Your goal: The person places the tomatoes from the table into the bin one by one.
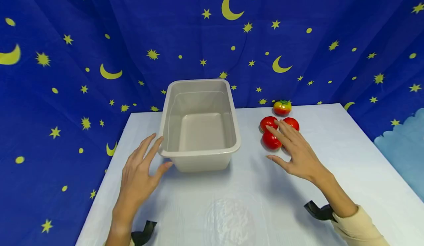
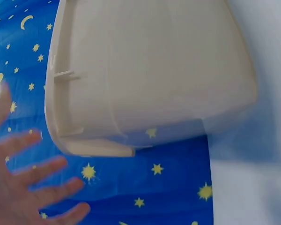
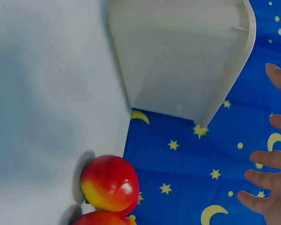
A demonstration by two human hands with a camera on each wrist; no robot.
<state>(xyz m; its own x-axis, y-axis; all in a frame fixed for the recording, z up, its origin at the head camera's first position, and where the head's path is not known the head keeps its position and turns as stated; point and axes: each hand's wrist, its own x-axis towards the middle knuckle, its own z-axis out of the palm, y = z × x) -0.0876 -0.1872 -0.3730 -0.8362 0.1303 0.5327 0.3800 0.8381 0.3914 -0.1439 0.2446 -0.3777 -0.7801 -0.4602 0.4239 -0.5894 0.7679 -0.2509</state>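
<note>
A light grey plastic tub (image 1: 200,162) stands toward the back of the white table. My left hand (image 1: 137,176) is at the tub's near left corner, fingers spread, fingertips overlapping its rim in the head view. In the left wrist view the left hand (image 2: 23,187) appears apart from the tub's wall (image 2: 154,61), holding nothing. Several shiny red fruits (image 1: 271,140) sit in a cluster right of the tub. Over them reaches my right hand (image 1: 298,154), fingers extended and nothing in its grasp, partly hiding the fruits. The right wrist view shows a red-and-yellow fruit (image 3: 110,183) beside another.
Behind the fruit cluster, at the table's back edge, is a red-and-yellow fruit (image 1: 282,107) with a green leafy top. A blue cloth (image 1: 185,29) with yellow moons and stars hangs close behind the table (image 1: 232,209). Dark straps (image 1: 319,211) show at both wrists.
</note>
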